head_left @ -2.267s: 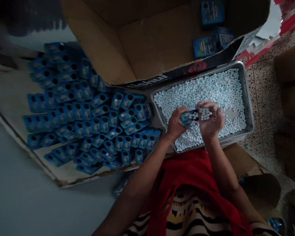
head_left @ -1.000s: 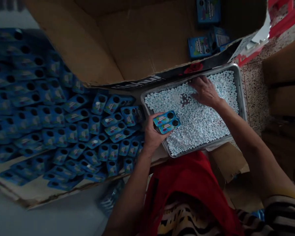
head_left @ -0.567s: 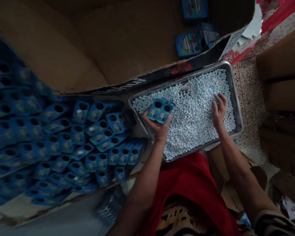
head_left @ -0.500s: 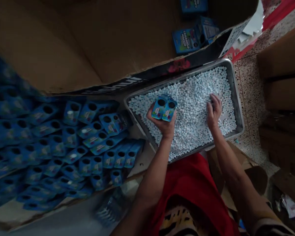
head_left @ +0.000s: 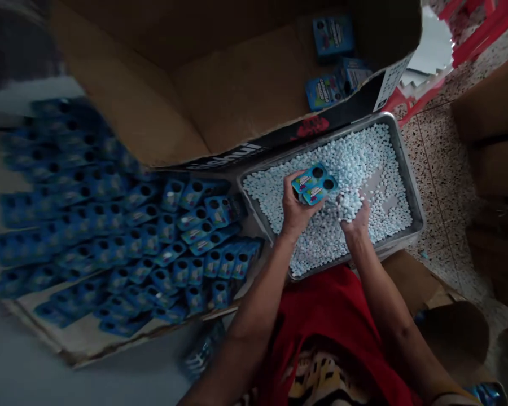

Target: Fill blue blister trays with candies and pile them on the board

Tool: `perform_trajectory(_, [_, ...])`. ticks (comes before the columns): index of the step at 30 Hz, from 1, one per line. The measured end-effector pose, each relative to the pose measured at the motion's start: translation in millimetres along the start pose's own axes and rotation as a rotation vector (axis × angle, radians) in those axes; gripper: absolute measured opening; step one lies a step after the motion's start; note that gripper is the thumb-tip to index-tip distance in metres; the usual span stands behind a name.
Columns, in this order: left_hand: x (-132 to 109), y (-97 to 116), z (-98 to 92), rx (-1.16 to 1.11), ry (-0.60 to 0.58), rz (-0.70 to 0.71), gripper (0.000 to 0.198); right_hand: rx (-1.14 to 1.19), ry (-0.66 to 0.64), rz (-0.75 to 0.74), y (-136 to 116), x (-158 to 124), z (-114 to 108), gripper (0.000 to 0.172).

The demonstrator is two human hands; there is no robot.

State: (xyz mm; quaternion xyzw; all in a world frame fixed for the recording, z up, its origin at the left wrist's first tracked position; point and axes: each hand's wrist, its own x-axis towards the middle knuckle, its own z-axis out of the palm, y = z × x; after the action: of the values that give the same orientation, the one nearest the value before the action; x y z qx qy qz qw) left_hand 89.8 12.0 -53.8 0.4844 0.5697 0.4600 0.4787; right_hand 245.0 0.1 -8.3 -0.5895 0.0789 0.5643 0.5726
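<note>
My left hand (head_left: 297, 211) is closed around two small blue candy boxes (head_left: 314, 184), held side by side and tilted over the tray. Each has a dark round spot at its right end. Close beside them, my right hand (head_left: 358, 221) is cupped, holding a heap of small pale candies (head_left: 349, 205) near the boxes' right ends. Below both hands lies a metal tray (head_left: 419, 217) spread with the same white and light blue candies. Some of the tray's bottom shows through at its right side.
Rows of blue boxes (head_left: 152, 239) crowd the table (head_left: 59, 338) on the left. A large open cardboard carton (head_left: 237, 79) stands behind the tray, with a few blue boxes (head_left: 332, 35) inside. Brown cartons (head_left: 491, 121) line the right, above a speckled floor (head_left: 438, 186).
My right hand has scooped up candies and moved left toward the boxes. My left hand has turned the two boxes so their dark ends point right. The view has shifted.
</note>
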Motion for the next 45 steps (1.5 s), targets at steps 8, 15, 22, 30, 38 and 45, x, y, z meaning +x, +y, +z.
perform_trajectory(8, [-11.9,-3.0,-55.8,0.084,-0.226,0.005,0.088,-0.295,-0.395,-0.307,-22.7,-49.2,42.0,0.035])
perform_trajectory(15, [-17.3,-7.8,-50.1,0.074,-0.226,-0.017,0.099,-0.559,-0.499,-0.526,-4.4,-42.1,66.3,0.048])
perform_trajectory(22, [-16.9,13.5,-54.4,0.279,-0.144,0.112,0.075,-0.819,-0.574,-0.720,-2.8,-38.0,82.8,0.066])
perform_trajectory(30, [-22.2,34.6,-75.1,0.319,-0.108,0.108,0.073,-0.620,-0.583,-0.480,-7.0,-48.3,94.8,0.060])
perform_trajectory(38, [-23.1,37.3,-61.9,0.275,0.041,-0.003,0.076,-0.583,-0.674,-0.521,-3.9,-66.5,102.9,0.050])
perform_trajectory(45, [-23.1,24.7,-59.4,0.176,0.061,-0.017,0.079,-0.825,-0.622,-0.697,-7.1,-64.6,74.8,0.060])
